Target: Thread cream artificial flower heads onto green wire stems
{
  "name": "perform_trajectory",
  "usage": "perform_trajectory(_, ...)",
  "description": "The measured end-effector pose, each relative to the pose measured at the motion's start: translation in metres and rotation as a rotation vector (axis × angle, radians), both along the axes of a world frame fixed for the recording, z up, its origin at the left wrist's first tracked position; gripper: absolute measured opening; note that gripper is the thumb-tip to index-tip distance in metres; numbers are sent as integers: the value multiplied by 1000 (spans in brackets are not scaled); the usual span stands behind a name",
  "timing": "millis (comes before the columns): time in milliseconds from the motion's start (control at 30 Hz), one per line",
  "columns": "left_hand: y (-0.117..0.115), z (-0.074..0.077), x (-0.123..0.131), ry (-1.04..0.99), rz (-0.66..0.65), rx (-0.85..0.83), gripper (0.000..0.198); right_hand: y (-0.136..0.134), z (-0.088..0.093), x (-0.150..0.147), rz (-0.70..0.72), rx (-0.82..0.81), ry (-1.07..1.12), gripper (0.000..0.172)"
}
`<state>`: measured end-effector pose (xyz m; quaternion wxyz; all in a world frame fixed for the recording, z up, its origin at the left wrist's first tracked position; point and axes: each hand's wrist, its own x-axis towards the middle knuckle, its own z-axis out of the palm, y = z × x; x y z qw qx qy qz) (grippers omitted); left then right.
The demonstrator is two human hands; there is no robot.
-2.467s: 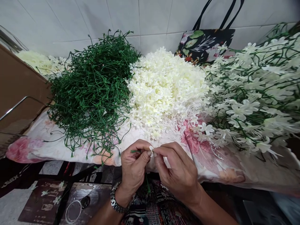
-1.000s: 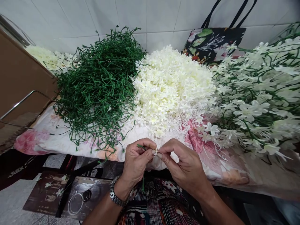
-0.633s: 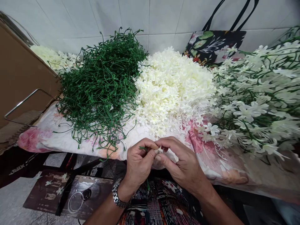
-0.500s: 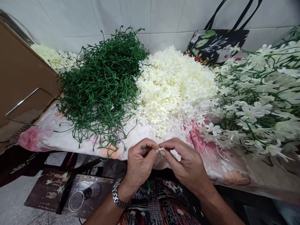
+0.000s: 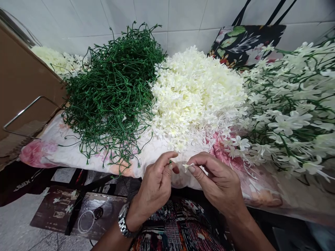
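My right hand (image 5: 218, 181) pinches a small white artificial flower (image 5: 186, 166) between thumb and forefinger. A short gap to its left, my left hand (image 5: 158, 179) is closed on a green plastic stem (image 5: 170, 161); only its tip shows at the fingers, and the rest is hidden. Both hands are over the front edge of a flowered cloth (image 5: 157, 153). Beyond them lies a heap of loose white flower heads (image 5: 193, 94), with a tangled pile of green stems (image 5: 112, 83) on its left. White flowers on green stems (image 5: 290, 122) are massed at the right.
A cardboard box (image 5: 28, 76) with a metal wire handle (image 5: 23, 113) stands at the left. Behind the flowers, a dark floral bag (image 5: 246, 45) leans against the tiled wall (image 5: 185, 15). Below left, a brown wooden board (image 5: 112, 212) bears a white ring (image 5: 86, 221).
My hands have moved apart from their meeting point. The white flower now shows in my right fingertips, and the green stem tip stays at my left fingers.
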<state>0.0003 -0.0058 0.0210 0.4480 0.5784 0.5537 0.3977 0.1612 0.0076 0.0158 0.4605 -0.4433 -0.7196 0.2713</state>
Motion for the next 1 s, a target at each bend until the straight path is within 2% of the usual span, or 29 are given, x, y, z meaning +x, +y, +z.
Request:
perform_trajectory(100, -3, 0, 0, 109, -1, -2, 12, -3, -1, 1, 24, -34, 21, 8)
perform_trajectory(200, -3, -1, 0, 144, -47, 50, 14, -5, 0, 1, 43, -34, 26, 8)
perform_trajectory(400, 1, -1, 3, 79, -37, 310, 16, -5, 9, 4, 100, 14, -51, 9)
perform_trajectory(533, 1, -2, 3, 107, -40, 436, 17, -6, 15, 5, 152, 33, -95, 10)
perform_trajectory(733, -2, -6, 0, 254, -93, 502, 17, -4, 16, 4, 170, 73, -238, 14)
perform_trajectory(1000, -1, -9, 2, 317, -133, 525, 21, -4, 13, 3, 169, 103, -339, 19)
